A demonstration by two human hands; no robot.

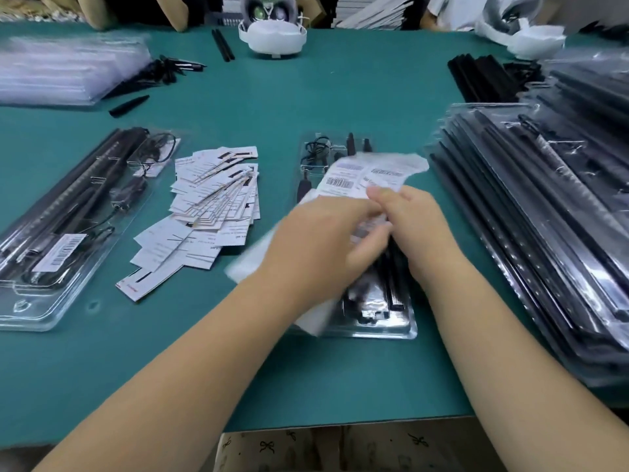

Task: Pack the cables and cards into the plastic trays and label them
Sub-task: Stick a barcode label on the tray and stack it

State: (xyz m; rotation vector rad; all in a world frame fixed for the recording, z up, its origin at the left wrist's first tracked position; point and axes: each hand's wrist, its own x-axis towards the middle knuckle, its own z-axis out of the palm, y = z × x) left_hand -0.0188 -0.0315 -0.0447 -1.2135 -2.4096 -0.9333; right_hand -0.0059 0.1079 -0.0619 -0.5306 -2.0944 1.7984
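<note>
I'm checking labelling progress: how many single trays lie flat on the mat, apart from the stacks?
2: one labelled tray at the left, one tray in the middle under both hands. The stacks at the right and far left hold more, too overlapped to count.

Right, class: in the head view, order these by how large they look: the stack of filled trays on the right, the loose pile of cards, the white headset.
1. Stack of filled trays.
2. Pile of cards.
3. White headset, though it lies farthest away, so unsure.
</note>
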